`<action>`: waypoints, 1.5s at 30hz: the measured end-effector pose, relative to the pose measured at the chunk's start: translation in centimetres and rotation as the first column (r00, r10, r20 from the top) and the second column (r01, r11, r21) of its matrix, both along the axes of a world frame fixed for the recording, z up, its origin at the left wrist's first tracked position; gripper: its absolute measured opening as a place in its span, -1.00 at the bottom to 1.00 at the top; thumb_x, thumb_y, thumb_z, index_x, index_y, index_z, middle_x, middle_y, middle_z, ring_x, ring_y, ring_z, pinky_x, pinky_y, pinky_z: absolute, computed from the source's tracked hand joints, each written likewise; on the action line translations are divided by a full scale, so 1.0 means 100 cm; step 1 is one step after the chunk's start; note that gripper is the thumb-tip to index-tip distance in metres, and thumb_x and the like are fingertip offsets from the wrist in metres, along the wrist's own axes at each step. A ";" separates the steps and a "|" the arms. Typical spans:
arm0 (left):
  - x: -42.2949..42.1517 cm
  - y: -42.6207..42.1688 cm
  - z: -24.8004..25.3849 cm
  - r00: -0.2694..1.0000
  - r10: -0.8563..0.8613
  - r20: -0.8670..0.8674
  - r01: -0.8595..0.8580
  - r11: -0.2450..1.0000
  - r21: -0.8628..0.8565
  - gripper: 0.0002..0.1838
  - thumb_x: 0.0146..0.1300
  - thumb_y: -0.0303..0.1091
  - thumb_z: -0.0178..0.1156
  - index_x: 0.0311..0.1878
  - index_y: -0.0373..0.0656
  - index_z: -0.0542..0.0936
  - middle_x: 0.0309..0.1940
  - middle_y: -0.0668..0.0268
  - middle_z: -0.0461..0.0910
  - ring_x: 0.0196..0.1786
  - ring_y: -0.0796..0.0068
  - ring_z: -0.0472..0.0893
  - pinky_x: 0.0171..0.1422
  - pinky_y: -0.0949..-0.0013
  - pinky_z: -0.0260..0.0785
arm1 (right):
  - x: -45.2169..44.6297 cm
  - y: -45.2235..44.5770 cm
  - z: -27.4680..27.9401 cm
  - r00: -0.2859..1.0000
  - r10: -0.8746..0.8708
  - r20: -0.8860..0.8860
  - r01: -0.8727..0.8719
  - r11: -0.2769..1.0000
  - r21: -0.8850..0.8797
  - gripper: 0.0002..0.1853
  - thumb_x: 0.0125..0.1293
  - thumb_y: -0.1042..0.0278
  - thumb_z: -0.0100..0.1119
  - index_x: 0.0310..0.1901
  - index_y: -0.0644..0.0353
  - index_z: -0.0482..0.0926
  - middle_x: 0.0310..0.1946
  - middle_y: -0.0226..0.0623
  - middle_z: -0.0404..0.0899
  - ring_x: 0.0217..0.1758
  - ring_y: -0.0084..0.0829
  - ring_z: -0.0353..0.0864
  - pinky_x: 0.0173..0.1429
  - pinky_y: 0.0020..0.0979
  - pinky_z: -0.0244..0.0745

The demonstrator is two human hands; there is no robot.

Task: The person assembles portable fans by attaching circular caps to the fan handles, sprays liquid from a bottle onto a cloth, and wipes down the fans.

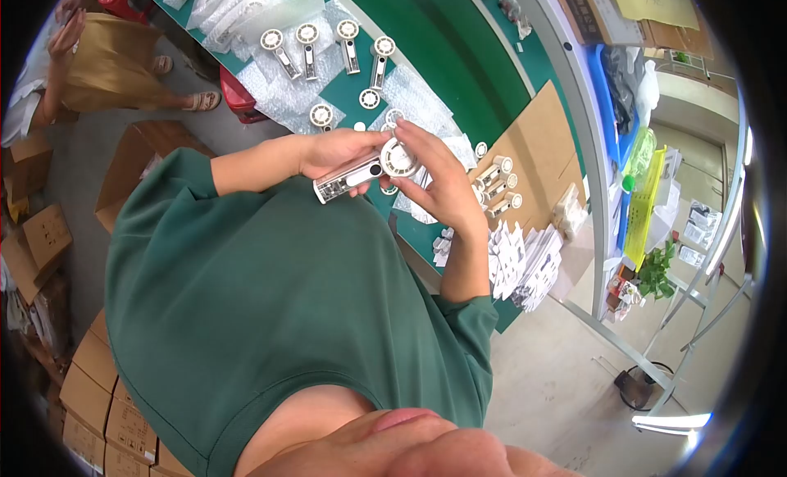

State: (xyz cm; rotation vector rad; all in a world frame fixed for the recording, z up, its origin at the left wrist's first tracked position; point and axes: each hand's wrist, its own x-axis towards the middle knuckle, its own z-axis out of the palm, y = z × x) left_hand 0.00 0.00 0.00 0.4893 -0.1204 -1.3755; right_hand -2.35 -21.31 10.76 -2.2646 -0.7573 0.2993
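Bending both arms in front of the torso [270, 288] and holding the hands close beside each other. Reaching across from the left with the left forearm [258, 164], holding the left wrist [299, 156] nearly straight. Turning the left hand [328, 153] mostly palm up, cupping from below. Pointing the left thumb [370, 138] toward the right hand [436, 178] and curling the left fingers underneath, mostly out of sight. Reaching forward with the right forearm [466, 260], angling the right hand inward at the wrist. Arching the right fingers [424, 143] over the far side, opposing with the right thumb [411, 193] nearer the body. Gripping with both hands.
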 end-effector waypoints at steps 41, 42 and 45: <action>-0.005 0.000 0.008 0.994 -0.105 0.013 0.104 0.993 0.061 -0.39 0.57 0.17 -0.36 0.19 -0.17 0.43 -0.23 0.19 0.59 -0.49 0.53 0.62 -0.41 0.47 0.63 | -0.010 -0.004 -0.013 0.996 -0.014 -0.086 0.019 0.998 0.055 -0.26 -0.04 0.49 0.48 0.29 0.20 0.48 0.25 -0.03 0.51 0.29 -0.06 0.55 0.30 -0.22 0.50; -0.006 0.000 0.007 0.995 -0.102 0.012 0.101 0.993 0.060 -0.39 0.57 0.17 -0.37 0.18 -0.17 0.43 -0.23 0.20 0.59 -0.49 0.53 0.63 -0.41 0.47 0.63 | -0.010 -0.004 -0.012 0.995 -0.018 -0.093 0.023 0.999 0.044 -0.25 -0.04 0.49 0.48 0.29 0.20 0.48 0.25 -0.03 0.51 0.29 -0.06 0.55 0.30 -0.22 0.50; -0.007 -0.001 0.007 0.995 -0.097 0.006 0.096 0.993 0.063 -0.39 0.57 0.17 -0.38 0.18 -0.16 0.44 -0.25 0.21 0.59 -0.49 0.52 0.63 -0.42 0.47 0.62 | -0.010 -0.004 -0.011 0.993 -0.027 -0.112 0.030 0.999 0.020 -0.24 -0.03 0.49 0.48 0.30 0.20 0.47 0.24 -0.03 0.52 0.28 -0.05 0.55 0.30 -0.23 0.49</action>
